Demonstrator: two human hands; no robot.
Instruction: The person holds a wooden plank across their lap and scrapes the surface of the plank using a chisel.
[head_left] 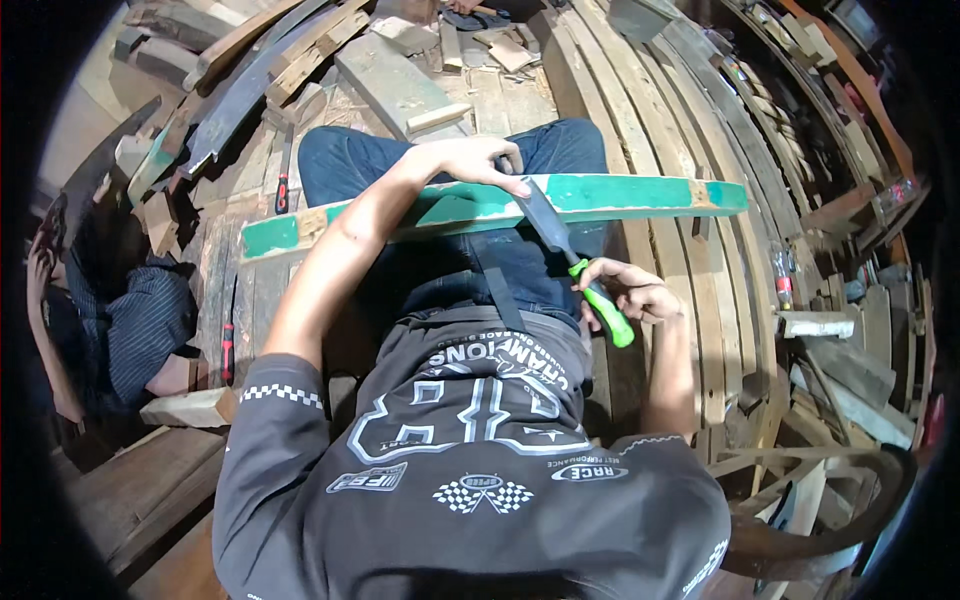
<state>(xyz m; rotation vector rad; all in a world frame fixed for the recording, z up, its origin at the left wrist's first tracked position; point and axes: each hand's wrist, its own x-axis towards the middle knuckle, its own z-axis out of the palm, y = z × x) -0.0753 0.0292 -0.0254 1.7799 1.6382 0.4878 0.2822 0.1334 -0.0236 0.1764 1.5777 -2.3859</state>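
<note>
Across my lap lies a long wooden piece with worn green paint and bare patches. My right hand grips the green and black handle of a chisel. The wide metal blade points up and left, its tip at the piece's far edge. My left hand is curled over that far edge, left of the tip, its thumb beside the blade. The left palm is hidden, but the fingers appear bent round the wood.
A red-handled screwdriver and another red-handled tool lie at the left. Another person sits farther left. Long planks run along the right. Offcuts and a thick block are ahead; a curved wooden piece is at lower right.
</note>
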